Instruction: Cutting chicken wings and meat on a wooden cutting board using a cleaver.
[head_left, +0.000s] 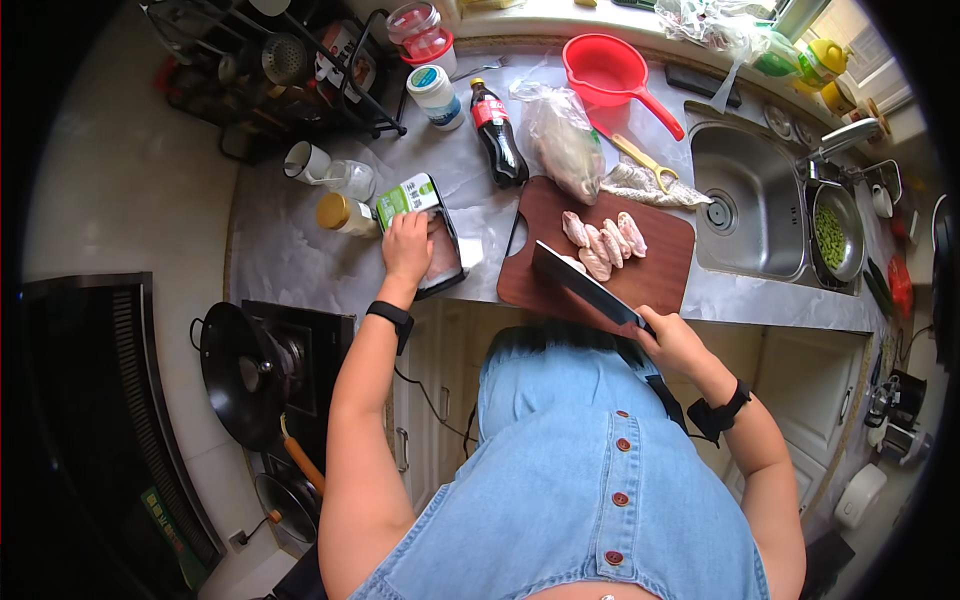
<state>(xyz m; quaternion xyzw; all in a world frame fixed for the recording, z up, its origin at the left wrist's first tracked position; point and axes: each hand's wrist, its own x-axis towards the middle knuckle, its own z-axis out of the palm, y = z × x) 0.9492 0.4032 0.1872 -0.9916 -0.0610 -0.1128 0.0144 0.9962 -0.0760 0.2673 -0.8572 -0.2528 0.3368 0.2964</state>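
Observation:
My right hand (669, 339) grips the handle of a cleaver (589, 285), its broad blade slanting over the near left part of a brown wooden cutting board (660, 289). Several raw chicken wings (596, 244) lie on the board beyond the blade, one partly hidden by it. My left hand (407, 246) rests on a black plastic meat tray (450, 281) with a green and white label and pale meat inside; whether the fingers grip anything is hidden. A whole fish in a clear plastic bag (562, 139) lies at the board's far edge.
A cola bottle (496, 135), white jar (435, 97) and gold-lidded jar (345, 215) stand around the tray. Farther right are a red ladle (607, 71), a yellow peeler (645, 161) on a cloth, the steel sink (750, 202) and a pan of green beans (832, 236). A wok (240, 375) sits left.

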